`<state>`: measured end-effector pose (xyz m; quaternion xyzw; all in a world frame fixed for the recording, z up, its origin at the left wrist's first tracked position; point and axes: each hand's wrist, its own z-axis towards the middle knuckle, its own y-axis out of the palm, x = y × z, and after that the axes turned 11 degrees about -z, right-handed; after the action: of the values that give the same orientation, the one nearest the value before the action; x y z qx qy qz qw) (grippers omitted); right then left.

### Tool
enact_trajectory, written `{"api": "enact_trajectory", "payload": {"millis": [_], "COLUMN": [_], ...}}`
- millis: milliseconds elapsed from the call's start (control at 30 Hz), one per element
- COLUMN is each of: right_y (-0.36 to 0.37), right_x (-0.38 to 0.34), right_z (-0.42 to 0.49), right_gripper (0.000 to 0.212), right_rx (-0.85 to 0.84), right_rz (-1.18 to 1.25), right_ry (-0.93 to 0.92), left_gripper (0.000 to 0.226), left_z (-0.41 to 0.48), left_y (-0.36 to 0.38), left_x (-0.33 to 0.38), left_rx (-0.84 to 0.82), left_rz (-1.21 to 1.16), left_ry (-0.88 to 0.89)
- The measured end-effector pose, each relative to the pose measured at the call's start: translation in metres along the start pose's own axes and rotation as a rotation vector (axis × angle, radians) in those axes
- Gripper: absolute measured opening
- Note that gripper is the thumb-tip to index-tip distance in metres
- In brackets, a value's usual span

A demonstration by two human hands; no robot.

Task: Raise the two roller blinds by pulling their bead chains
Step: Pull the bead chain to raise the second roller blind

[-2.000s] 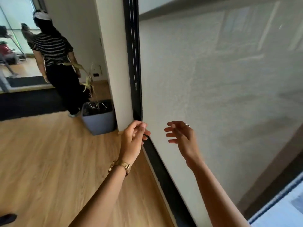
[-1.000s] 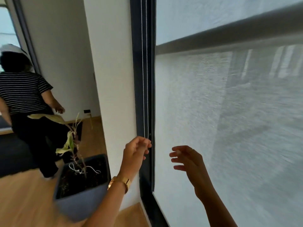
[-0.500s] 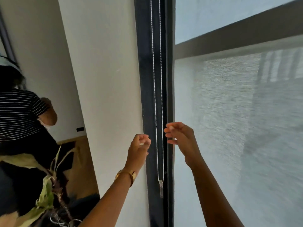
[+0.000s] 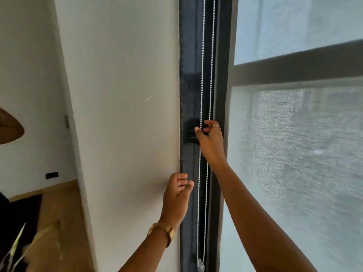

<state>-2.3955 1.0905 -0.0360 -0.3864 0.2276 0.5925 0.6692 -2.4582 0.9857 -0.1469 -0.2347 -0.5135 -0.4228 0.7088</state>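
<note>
A white bead chain (image 4: pixel 202 75) hangs as a two-strand loop in front of the dark window frame (image 4: pixel 187 85); its clear plastic joiner (image 4: pixel 200 268) is at the bottom. Right of it, the pale translucent roller blind (image 4: pixel 294 163) covers the window. My right hand (image 4: pixel 211 142) is raised to the chain, with thumb and fingers pinched around the left strand. My left hand (image 4: pixel 176 197), a gold watch on its wrist, is lower and just left of the chain, fingers loosely apart and holding nothing.
A white wall pillar (image 4: pixel 125 114) stands directly left of the frame. Another person's elbow (image 4: pixel 9 130) shows at the left edge. Plant leaves (image 4: pixel 15 250) are at the bottom left above a wooden floor (image 4: pixel 59 222).
The view came closer and tilted up. My right hand rose and closed on the chain's left strand. My left hand dropped lower and opened beside the chain.
</note>
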Motion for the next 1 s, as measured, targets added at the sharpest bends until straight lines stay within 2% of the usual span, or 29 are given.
{"api": "enact_trajectory", "payload": {"millis": [100, 233, 333, 400, 500, 633, 767, 867, 933, 1000], "right_y": [0.000, -0.013, -0.026, -0.029, -0.028, -0.038, -0.046, -0.042, -0.034, -0.020], "right_x": [-0.030, -0.089, -0.134, -0.151, -0.152, -0.133, -0.132, -0.131, -0.126, -0.119], "right_z": [0.023, 0.055, 0.074, 0.081, 0.071, 0.045, 0.032, 0.021, 0.013, 0.003], "right_gripper": [0.037, 0.044, 0.023, 0.014, 0.029, 0.028, 0.028, 0.025, 0.020, 0.024], "right_rx": [0.067, -0.007, -0.017, 0.068, 0.209, 0.288, 0.377, 0.461, 0.474, 0.472], "right_rz": [0.005, 0.090, 0.054, -0.015, -0.169, -0.175, -0.237, -0.289, -0.263, -0.250], "right_ry": [-0.007, 0.011, 0.004, -0.047, -0.175, -0.224, -0.286, -0.299, -0.296, -0.254], "left_gripper": [0.021, 0.026, 0.028, 0.031, 0.034, 0.030, 0.025, 0.030, 0.035, 0.037], "left_z": [0.007, 0.011, 0.013, 0.013, 0.011, 0.026, 0.067, 0.092, 0.105, 0.117], "left_y": [-0.006, -0.008, -0.002, 0.005, 0.011, 0.018, 0.026, 0.020, 0.017, 0.016], "left_x": [0.000, 0.001, 0.002, 0.002, 0.011, 0.060, 0.151, 0.221, 0.256, 0.284], "left_rx": [0.001, -0.027, -0.055, -0.057, -0.059, -0.053, -0.065, -0.099, -0.195, -0.312], "left_rz": [-0.073, -0.117, -0.166, -0.221, -0.330, -0.480, -0.630, -0.615, -0.546, -0.422], "left_ry": [0.004, -0.002, -0.036, -0.062, -0.070, 0.108, 0.389, 0.576, 0.642, 0.651]}}
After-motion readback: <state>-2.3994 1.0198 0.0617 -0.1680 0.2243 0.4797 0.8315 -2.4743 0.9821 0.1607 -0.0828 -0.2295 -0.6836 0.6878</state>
